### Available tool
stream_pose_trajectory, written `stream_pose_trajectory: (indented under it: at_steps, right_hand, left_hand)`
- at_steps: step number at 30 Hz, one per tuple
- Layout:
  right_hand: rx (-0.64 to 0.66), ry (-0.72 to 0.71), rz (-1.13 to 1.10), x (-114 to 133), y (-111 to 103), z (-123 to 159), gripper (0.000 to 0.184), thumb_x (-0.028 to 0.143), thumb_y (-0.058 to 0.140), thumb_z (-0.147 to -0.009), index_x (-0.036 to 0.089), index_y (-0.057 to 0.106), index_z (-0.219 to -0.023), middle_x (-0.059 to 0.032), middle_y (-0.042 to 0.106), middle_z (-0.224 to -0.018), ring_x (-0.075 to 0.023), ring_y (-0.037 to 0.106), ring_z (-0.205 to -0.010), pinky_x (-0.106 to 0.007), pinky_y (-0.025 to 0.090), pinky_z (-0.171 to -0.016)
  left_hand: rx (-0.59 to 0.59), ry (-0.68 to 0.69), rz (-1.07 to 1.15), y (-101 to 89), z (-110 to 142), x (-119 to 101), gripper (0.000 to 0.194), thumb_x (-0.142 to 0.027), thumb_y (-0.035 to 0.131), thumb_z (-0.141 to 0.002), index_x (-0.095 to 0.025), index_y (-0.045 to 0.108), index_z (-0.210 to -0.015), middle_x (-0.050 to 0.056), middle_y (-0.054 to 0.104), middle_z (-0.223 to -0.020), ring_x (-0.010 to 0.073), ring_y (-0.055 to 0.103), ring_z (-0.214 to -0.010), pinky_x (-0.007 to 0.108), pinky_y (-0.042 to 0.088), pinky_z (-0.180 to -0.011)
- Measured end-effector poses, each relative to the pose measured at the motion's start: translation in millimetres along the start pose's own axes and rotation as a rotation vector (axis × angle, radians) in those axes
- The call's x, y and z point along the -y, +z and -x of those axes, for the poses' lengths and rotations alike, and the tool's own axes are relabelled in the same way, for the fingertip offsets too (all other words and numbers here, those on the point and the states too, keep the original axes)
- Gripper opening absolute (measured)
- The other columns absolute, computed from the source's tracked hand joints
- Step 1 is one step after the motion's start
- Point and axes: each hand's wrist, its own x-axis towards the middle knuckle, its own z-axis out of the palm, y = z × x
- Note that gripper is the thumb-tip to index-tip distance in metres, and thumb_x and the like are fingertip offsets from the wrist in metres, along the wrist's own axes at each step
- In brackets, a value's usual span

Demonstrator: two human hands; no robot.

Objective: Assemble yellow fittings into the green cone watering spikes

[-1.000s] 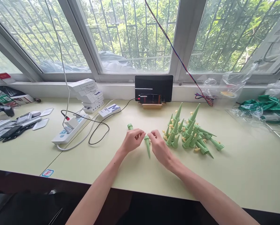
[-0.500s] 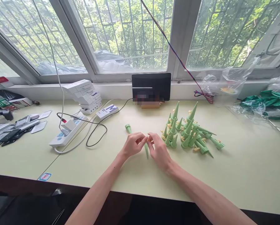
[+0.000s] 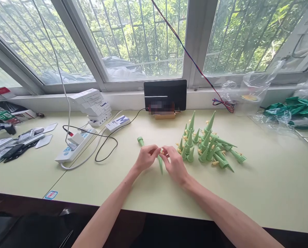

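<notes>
My left hand [image 3: 146,157] and my right hand [image 3: 174,162] meet fingertip to fingertip above the table. The left fingers are closed around a green plastic watering spike [image 3: 160,166], whose pointed end sticks out below them toward me. A small yellow valve piece [image 3: 162,153] shows at the pinched fingertips of my right hand; its exact seat is hidden. Beyond my left hand, a green ribbed cap end [image 3: 140,140] shows; fingers hide whether it belongs to the same spike. To the right stands a cluster of green spikes [image 3: 190,139] with yellow valves, several lying on their sides.
A dark-screened tablet [image 3: 165,94] leans at the back by the window. Left of my hands are a power strip [image 3: 76,146] with cables, a white box [image 3: 117,122], stacked white boxes [image 3: 92,103] and flat devices [image 3: 22,143]. Plastic bags [image 3: 298,112] lie far right.
The hands stay together in nearly the same place, with slight finger movement at the yellow piece. The whole view has shifted a little; the spike cluster looks unchanged.
</notes>
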Motion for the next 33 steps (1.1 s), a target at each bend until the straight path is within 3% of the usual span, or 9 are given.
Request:
stream_pose_trajectory:
  at_steps: [6,15,33]
  right_hand:
    - [-0.05,0.057,-0.064,-1,-1,-2,0.011,0.019,0.048,-0.096,0.02,0.058,-0.101,-0.005,0.064,-0.09,-0.0162,0.061,-0.08,-0.028,0.052,-0.073]
    - [-0.035,0.205,-0.199,5,-7,-5,0.021,0.029,0.044,-0.097,0.019,0.061,-0.089,-0.0019,0.06,-0.073,-0.0144,0.056,-0.062,-0.026,0.047,-0.059]
    - [-0.062,0.226,-0.237,6,-8,-6,0.016,0.028,0.049,-0.094,0.019,0.061,-0.09,-0.0034,0.06,-0.079,-0.015,0.057,-0.065,-0.026,0.048,-0.062]
  left_hand:
    - [0.043,-0.13,0.234,-3.0,-1,-5,0.031,-0.04,0.055,-0.091,-0.015,0.061,-0.074,-0.002,0.049,-0.055,0.0077,0.037,-0.048,0.022,0.03,-0.045]
    - [0.159,-0.141,0.305,-2.8,-1,-14,0.026,-0.038,0.056,-0.092,-0.015,0.062,-0.082,0.0,0.057,-0.061,0.0081,0.046,-0.052,0.021,0.033,-0.047]
    - [0.071,-0.23,0.247,-4.9,-3,-14,0.031,-0.039,0.057,-0.089,-0.015,0.058,-0.07,-0.004,0.044,-0.055,0.007,0.036,-0.049,0.022,0.029,-0.047]
